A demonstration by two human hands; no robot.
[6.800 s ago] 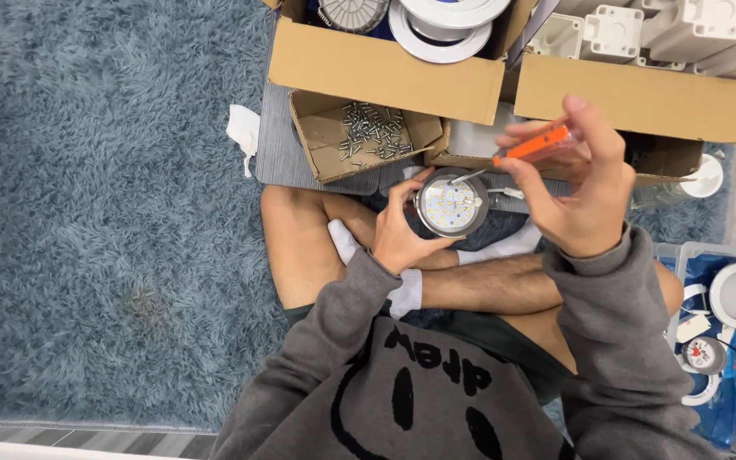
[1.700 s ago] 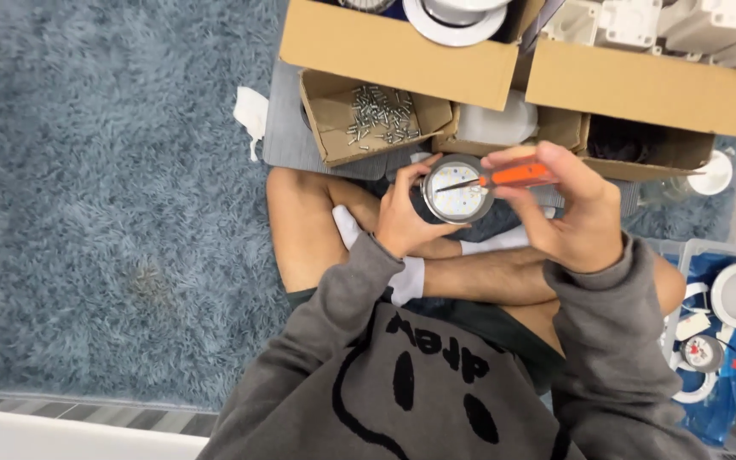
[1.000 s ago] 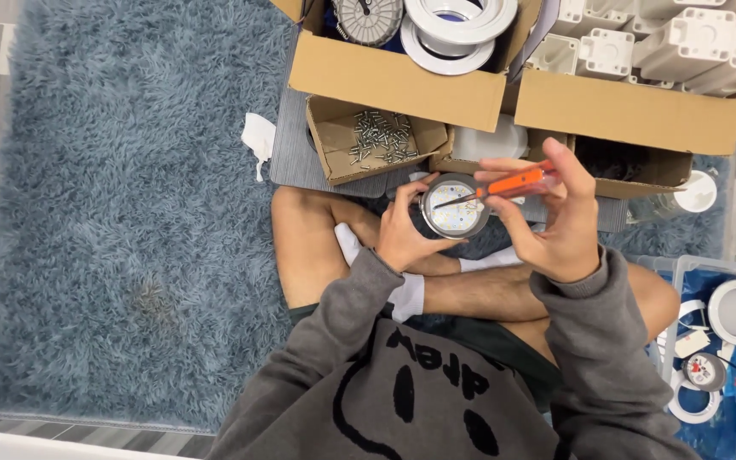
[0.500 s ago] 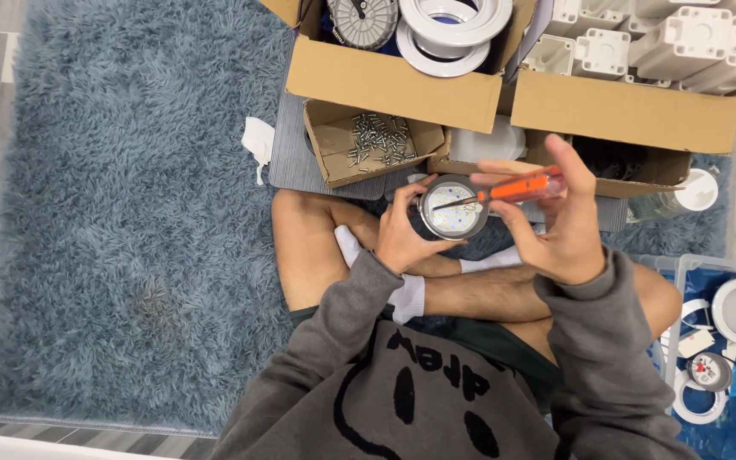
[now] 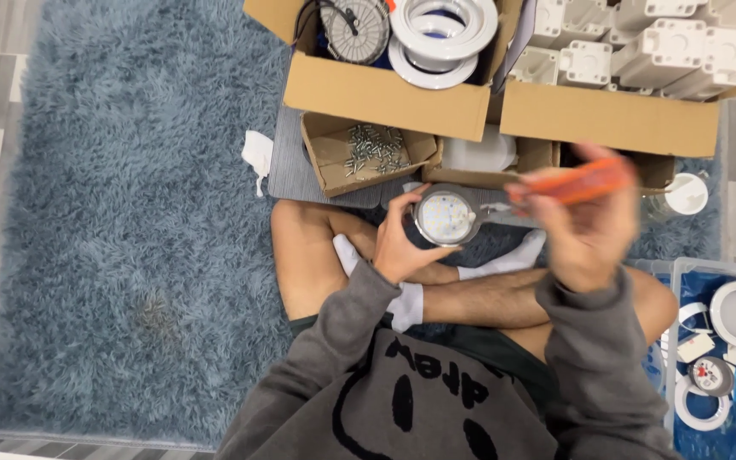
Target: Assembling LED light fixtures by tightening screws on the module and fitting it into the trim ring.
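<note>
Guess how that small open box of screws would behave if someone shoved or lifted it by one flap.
The screw box is shallow, with thin cardboard flaps splayed open, so a flap would probably bend rather than carry it. The loose screws likely make it heavy for its size and would slide and spill if tipped. On the grey mat, a push should slide it, not roll it.

The person sits cross-legged at the rug's (image 5: 121, 213) right edge. Beyond the knees a small box of screws (image 5: 366, 152) lies on a mat (image 5: 300, 175), and behind it stand two large cartons, the left carton (image 5: 385, 85) holding round fittings, the right carton (image 5: 606, 115) holding moulded parts. The left hand (image 5: 402, 247) holds a round lamp (image 5: 445, 217) above the legs, with the right hand (image 5: 589, 230) and its screwdriver (image 5: 568, 183) just right of it. A bin (image 5: 717, 341) sits at the right knee.
</note>
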